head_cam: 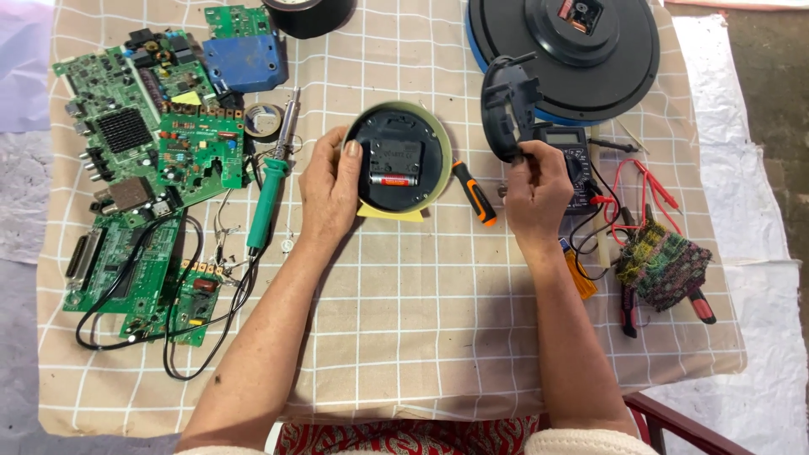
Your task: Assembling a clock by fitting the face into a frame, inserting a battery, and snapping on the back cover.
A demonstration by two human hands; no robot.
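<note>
Checked cloth covers the table, with a small clock lying face down between two hands.

Far left of the left-hand grip lie green circuit boards, and just beside it a green-handled soldering iron. The left hand curls its grip around the rim of the small round clock, thumb on the black back. Its back looks already uncovered: the movement shows, with a red-and-silver battery seated in its slot. Just right of the clock lies an orange-and-black screwdriver. The right hand pinches a black curved plastic cover, raised off the table and well apart from the clock; it seems not yet refitted. Behind that grip sits a multimeter, with a large blue-rimmed clock beyond.
</note>
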